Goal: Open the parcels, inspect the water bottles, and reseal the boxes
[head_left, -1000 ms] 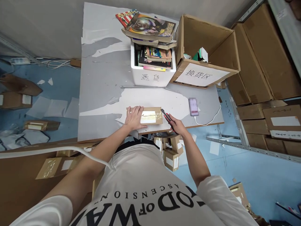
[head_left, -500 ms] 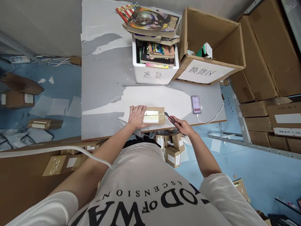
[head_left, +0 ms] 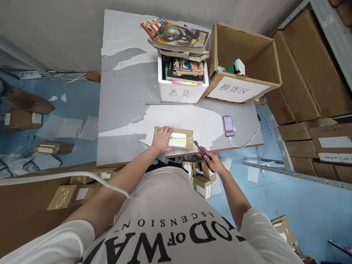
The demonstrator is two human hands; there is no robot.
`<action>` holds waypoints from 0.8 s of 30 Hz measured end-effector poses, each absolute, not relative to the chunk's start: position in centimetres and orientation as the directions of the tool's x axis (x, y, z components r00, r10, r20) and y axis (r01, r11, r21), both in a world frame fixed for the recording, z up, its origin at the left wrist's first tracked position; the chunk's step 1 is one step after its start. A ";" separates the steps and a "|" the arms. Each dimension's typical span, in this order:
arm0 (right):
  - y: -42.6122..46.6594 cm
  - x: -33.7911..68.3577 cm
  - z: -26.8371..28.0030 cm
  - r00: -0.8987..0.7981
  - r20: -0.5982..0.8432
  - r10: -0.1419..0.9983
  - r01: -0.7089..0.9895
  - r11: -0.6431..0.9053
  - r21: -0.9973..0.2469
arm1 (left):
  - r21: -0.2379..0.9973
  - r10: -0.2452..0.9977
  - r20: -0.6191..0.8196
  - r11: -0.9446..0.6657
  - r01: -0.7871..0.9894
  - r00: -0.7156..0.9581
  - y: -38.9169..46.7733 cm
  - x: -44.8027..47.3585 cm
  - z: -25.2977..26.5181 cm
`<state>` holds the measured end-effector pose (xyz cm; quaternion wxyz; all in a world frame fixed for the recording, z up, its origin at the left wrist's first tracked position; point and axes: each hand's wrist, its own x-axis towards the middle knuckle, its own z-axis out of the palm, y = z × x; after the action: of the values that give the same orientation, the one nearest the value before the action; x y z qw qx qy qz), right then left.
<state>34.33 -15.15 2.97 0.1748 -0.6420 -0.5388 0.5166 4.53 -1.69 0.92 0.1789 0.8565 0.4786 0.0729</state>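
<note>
The left grip is clamped over the left end of a small, oblong brown cardboard box, fingers across its top and thumb along the near edge. The box lies flat between the two grips, close to the near edge of the grey bench with its torn white covering; a white paper label and shiny clear tape show just right of the left grip. The right grip is closed around a slim black-and-red utility knife, its tip slanting away to the left, just beside the box's right end. Beyond the right grip and slightly to its right, a phone with a blurred screen lies on a white cable. Farther ahead of both grips stands a white rectangular tub heaped with colourful paperback books; right of it, well beyond the right grip, is a large open brown cardboard carton with a handwritten white sign.
</note>
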 end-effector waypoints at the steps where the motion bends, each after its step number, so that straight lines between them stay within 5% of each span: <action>1: -15.6 34.0 2.9 -0.125 -0.487 0.864 0.504 -0.368 -0.782 | 0.378 0.849 -0.042 -0.475 0.795 0.527 -1.7 4.6 0.9; 10: -18.5 34.5 3.3 0.018 -0.483 0.876 0.408 -0.447 -0.796 | 0.366 0.846 -0.062 -0.475 0.801 0.530 -1.3 4.6 1.1; 17: -18.0 32.1 0.7 0.247 -0.455 0.856 -0.039 -0.460 -0.887 | 0.451 0.844 -0.055 -0.456 0.767 0.534 -0.4 3.3 1.4; 21: -15.9 26.8 -0.6 0.308 -0.430 0.849 -0.227 -0.373 -0.899 | 0.617 0.954 -0.048 -0.205 0.760 0.296 1.4 0.3 0.0; 24: -14.9 24.5 -0.9 0.324 -0.431 0.842 -0.317 -0.333 -0.888 | 0.810 0.950 -0.252 0.104 0.577 0.183 2.4 -1.7 -1.2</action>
<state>24.53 -14.95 -0.89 0.5363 -0.6120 -0.2144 0.5402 -1.66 2.42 -1.15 0.4351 0.6340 0.6022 0.2147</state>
